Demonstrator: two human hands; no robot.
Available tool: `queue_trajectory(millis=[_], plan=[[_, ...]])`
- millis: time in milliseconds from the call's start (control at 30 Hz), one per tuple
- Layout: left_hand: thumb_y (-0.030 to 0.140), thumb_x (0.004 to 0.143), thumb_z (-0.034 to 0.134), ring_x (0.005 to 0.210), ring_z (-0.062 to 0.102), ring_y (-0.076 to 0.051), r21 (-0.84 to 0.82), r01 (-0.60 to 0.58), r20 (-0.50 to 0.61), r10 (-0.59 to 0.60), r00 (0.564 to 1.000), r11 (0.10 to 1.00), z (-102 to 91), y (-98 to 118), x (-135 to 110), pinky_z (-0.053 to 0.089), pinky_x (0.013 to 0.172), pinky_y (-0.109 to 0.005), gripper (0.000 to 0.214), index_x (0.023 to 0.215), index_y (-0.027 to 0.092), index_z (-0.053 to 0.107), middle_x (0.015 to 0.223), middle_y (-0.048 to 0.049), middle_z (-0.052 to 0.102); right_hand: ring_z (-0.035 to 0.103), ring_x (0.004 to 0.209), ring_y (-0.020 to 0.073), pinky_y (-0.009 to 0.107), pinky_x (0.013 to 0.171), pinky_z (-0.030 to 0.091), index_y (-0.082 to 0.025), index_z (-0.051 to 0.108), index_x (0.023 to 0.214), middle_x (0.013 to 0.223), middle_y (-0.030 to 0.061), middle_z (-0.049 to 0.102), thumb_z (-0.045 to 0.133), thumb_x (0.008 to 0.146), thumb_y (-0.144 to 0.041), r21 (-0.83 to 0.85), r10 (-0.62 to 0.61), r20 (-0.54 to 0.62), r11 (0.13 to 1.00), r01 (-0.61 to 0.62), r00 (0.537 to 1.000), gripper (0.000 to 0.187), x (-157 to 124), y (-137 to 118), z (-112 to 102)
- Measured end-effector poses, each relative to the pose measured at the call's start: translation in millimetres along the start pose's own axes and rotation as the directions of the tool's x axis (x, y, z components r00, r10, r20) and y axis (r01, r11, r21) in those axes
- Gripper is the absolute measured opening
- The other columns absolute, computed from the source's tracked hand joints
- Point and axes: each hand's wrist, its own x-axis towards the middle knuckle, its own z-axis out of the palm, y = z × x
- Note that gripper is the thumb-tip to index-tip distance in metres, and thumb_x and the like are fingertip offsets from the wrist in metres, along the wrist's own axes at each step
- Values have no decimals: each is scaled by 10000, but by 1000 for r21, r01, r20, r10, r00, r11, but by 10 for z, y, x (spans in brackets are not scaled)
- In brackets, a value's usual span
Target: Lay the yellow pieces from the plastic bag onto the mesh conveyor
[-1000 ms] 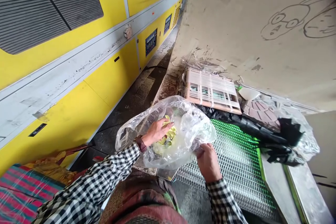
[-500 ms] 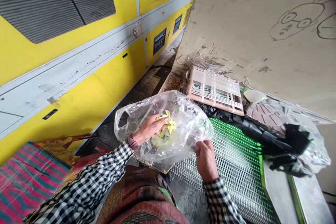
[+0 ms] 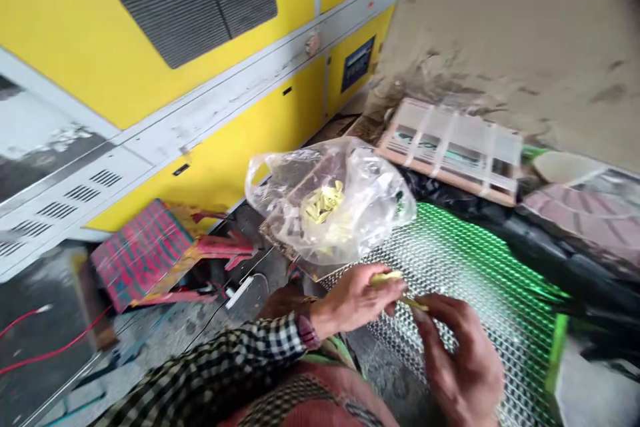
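Head view. L hand (image 3: 353, 303) low centre, narrow pinch, thumb and fingertips holding a yellow strip (image 3: 386, 278). Dark wristband (image 3: 306, 332) and checked sleeve (image 3: 215, 353) on L arm. R hand (image 3: 463, 363) lower right, fingers curled, tips at a yellow bit (image 3: 415, 303) just beside L fingers. View blurred here: prob. same strip, but R grip not confirmed.

Both hands over expanded-metal mesh (image 3: 480, 267) w/ green edge. Clear plastic bag (image 3: 370, 193) lies just up-left of hands, neither hand touching it, more yellow scraps (image 3: 323, 203) inside. Bag rests partly on a flat brown-edged board (image 3: 280, 240).

Beyond bag, upper right: strapped slatted frame (image 3: 450, 150) against grey concrete wall (image 3: 500, 27). Right of mesh: black plastic sheet (image 3: 560, 260), pink patterned tile (image 3: 585, 213) above it.

Left side: yellow machine cabinet (image 3: 200, 127) w/ dark vent grille (image 3: 185, 0) and blue panel (image 3: 358, 64). On floor lower left: red-and-teal striped cloth bundle (image 3: 140, 253), red wires (image 3: 45, 340), small white item (image 3: 239, 292). Red patterned cloth (image 3: 310, 400) across my lap at bottom edge.
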Motion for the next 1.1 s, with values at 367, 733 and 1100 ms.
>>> queue_trajectory(millis=[367,733,1100], plan=[[542,989,553,437,379,-55,105,141,21,-144,989,984,377,-908,95,279,407,-188,359,957,184,552,730,34,608,660,767,246,368,659,504,-183,688,936,917,125,757,542,823,-684,-112,728,92,685,-719,679,534,-482,1801,-77],[394,908,608,607,537,-142,518,80,99,-153,983,852,796,-874,257,350,550,-248,203,880,198,566,702,3,644,626,833,197,319,722,488,-220,701,950,906,42,683,636,970,-443,258,361,390,840,-477,847,233,-637,1024,-391],[569,931,604,448,379,-65,285,228,96,-264,960,931,596,-1111,375,252,385,-190,386,994,197,521,745,29,624,619,740,196,324,639,509,-205,576,999,881,42,644,544,990,-567,298,623,49,737,-607,780,363,-912,1642,-96]])
